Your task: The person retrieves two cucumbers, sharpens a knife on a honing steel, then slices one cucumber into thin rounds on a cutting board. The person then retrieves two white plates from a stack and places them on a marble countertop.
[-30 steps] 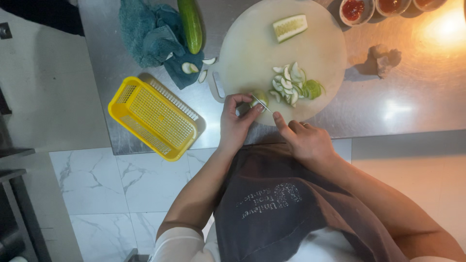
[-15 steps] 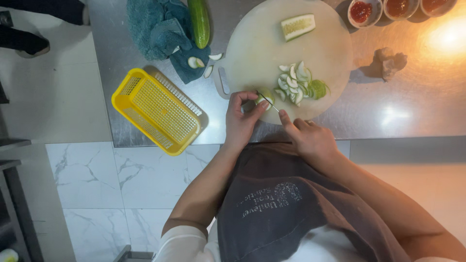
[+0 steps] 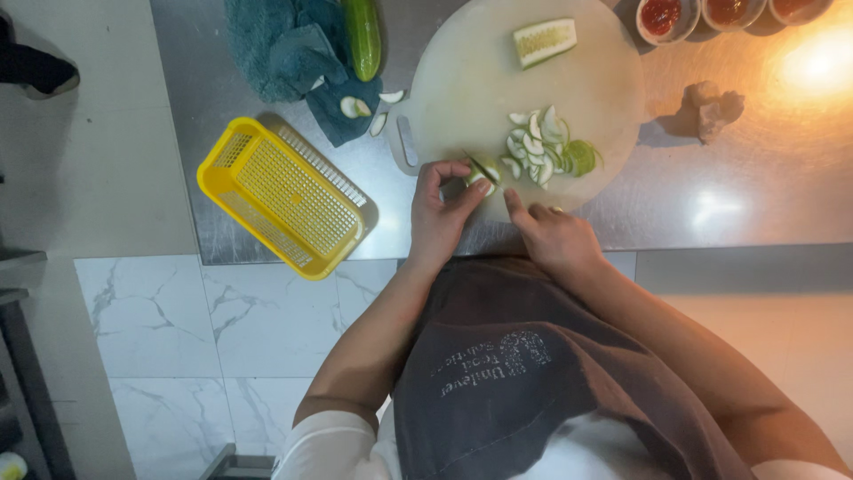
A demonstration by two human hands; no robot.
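We stand at a steel worktop and look straight down on a round pale cutting board. Our left hand is at the near edge of the board, its thumb and fingers closed on a small green cucumber piece. Our right hand sits just beside it at the same edge, curled, with the forefinger stretched out toward the piece; a thin dark edge shows by the piece, but we cannot tell whether this hand grips anything. Just beyond the held piece lies a heap of thin cucumber slices, pale with green rims, in the middle of the board. At the far side of the board rests a cut cucumber wedge, flesh upward. Left of the board a whole dark green cucumber lies on a crumpled teal cloth, with a few loose trimmings near it. A yellow perforated plastic basket stands at the worktop's near left edge. Small bowls of red sauce line the far right.
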